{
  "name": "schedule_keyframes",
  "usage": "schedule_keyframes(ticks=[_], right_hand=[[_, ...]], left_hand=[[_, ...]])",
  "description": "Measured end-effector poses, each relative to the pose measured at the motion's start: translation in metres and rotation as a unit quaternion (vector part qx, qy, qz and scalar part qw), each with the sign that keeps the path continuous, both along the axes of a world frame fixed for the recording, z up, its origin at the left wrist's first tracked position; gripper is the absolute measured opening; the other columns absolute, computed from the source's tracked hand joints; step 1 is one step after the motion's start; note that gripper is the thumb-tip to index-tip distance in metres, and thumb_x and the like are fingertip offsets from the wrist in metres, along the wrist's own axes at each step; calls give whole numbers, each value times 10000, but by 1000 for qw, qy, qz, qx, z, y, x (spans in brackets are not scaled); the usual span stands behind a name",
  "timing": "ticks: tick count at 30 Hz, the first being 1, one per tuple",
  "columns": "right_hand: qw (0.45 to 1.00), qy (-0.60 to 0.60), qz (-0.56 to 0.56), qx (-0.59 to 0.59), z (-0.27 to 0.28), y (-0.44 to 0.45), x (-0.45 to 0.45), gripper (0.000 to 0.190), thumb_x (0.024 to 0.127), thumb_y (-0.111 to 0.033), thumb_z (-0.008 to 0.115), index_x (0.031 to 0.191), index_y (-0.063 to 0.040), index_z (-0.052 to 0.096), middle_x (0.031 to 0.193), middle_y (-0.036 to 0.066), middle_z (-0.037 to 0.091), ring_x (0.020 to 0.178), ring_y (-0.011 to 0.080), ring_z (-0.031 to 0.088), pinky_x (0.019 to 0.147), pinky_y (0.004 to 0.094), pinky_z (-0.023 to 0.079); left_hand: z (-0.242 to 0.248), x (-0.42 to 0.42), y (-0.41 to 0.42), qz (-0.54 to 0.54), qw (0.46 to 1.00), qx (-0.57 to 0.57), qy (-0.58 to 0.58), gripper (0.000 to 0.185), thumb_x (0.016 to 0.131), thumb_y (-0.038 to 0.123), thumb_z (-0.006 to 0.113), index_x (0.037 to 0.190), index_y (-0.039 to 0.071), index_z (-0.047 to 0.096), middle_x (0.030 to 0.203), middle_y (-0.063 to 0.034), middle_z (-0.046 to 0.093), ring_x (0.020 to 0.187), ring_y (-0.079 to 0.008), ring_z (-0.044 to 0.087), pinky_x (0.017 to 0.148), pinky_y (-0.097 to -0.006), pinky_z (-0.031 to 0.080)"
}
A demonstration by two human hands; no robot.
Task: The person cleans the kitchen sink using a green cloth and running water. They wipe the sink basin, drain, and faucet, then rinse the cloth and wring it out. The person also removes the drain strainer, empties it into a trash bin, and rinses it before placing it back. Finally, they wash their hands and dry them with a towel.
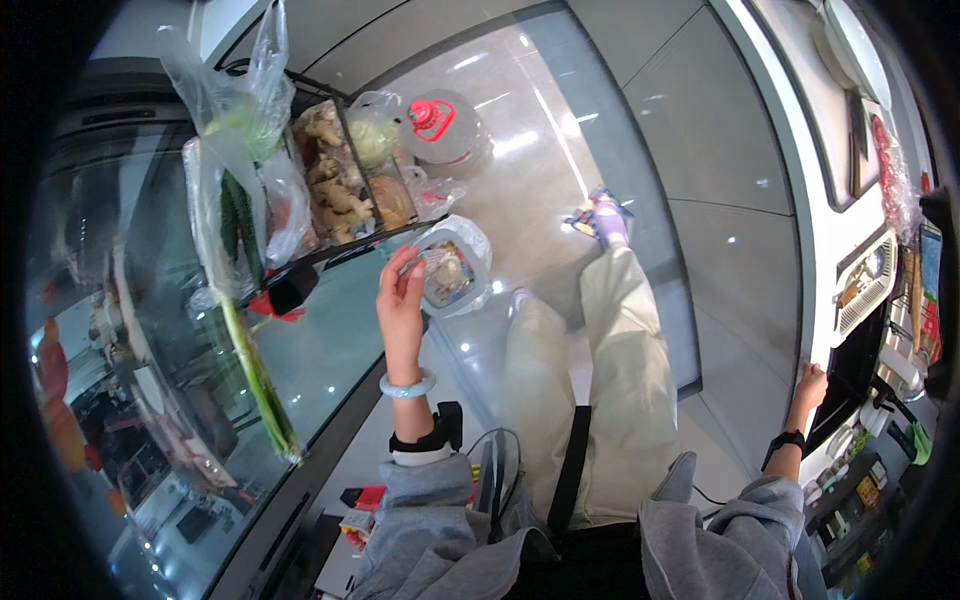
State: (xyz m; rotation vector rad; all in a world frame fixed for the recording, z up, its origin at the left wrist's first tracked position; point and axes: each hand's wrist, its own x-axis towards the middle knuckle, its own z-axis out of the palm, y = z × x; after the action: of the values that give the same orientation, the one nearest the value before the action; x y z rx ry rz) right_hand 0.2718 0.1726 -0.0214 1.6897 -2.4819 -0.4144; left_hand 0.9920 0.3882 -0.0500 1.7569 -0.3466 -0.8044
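My left hand (401,300), with a pale bangle (407,383) at the wrist, hangs over the left rim of a small grey trash bin (480,264). Its thumb stands apart from the fingers, and nothing shows in its grasp. A white plastic liner (478,229) folds over the bin, and mixed refuse (448,271) lies inside. Off to the right, my right hand (810,386) is at the edge of the white countertop (811,330) with its fingers curled; whether it grips the edge is hidden.
A black wire rack (352,150) at the left bears ginger roots (341,202) and bagged vegetables (240,127). Beside it on the floor stands a large clear jug (457,135) with a red cap. Leafy green stalks (259,382) hang before the glass door (315,352). A utensil basket (866,285) sits on the counter.
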Motion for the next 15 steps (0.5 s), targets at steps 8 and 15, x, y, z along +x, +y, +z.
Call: schedule_keyframes(ticks=[8,15], right_hand=[[999,27,8,-30,-13,-8,-1,385,823,-452,689,821,-67,673,828,160,687,794,390,658,648,485,506],[999,-1,31,-17,-12,0,-20,357,818,-394,710,815,-38,672,845,163,693,795,387,662,654,481,508]], left_hand=[[-26,10,82,113,994,8,-6,296,951,69,560,1240,5,562,1305,-109,544,1121,-172,569,958,-271,436],[8,9,123,87,995,13,-42,288,952,67,558,1231,-3,560,1321,-111,530,1091,-184,590,951,-280,444]])
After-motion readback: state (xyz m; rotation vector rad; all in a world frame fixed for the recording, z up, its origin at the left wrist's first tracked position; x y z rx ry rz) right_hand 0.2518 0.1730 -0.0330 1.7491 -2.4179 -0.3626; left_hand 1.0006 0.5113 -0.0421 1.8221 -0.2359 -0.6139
